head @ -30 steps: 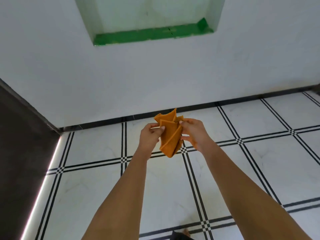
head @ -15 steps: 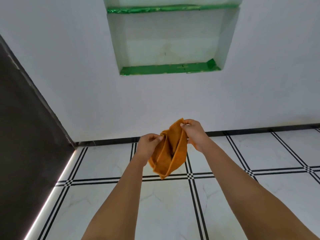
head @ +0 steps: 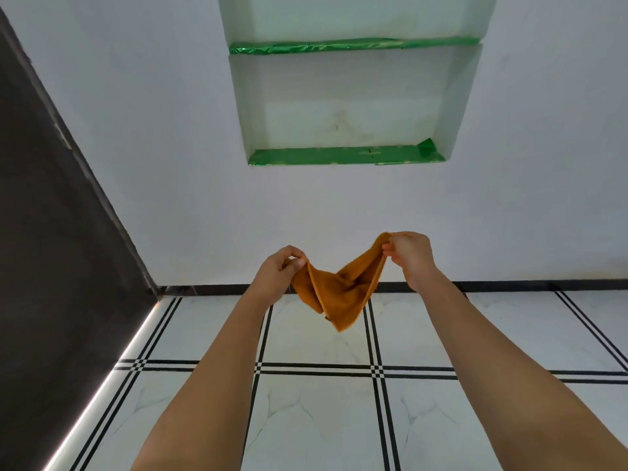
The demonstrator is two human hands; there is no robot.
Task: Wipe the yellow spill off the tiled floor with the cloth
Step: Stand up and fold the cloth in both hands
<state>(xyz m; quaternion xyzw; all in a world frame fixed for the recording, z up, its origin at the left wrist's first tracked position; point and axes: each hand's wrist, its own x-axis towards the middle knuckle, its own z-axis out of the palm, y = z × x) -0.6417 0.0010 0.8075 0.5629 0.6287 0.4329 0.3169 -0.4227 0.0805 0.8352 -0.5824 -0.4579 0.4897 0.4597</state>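
Note:
An orange cloth (head: 339,294) hangs in the air between my two hands, sagging in a V with its lowest corner over the floor. My left hand (head: 278,270) pinches its left edge and my right hand (head: 409,254) pinches its right edge, a little higher. Both arms reach forward above the white tiled floor (head: 316,419) with black double lines. No yellow spill shows on the tiles in view.
A white wall (head: 170,164) stands ahead with a black skirting strip (head: 509,285) at its foot. A recessed niche with green-lined shelves (head: 346,154) is set in the wall above. A dark panel (head: 44,232) runs along the left side.
My hands have drawn apart and spread the bunched cloth wider. The view has tilted up, showing more of the wall niche and less floor.

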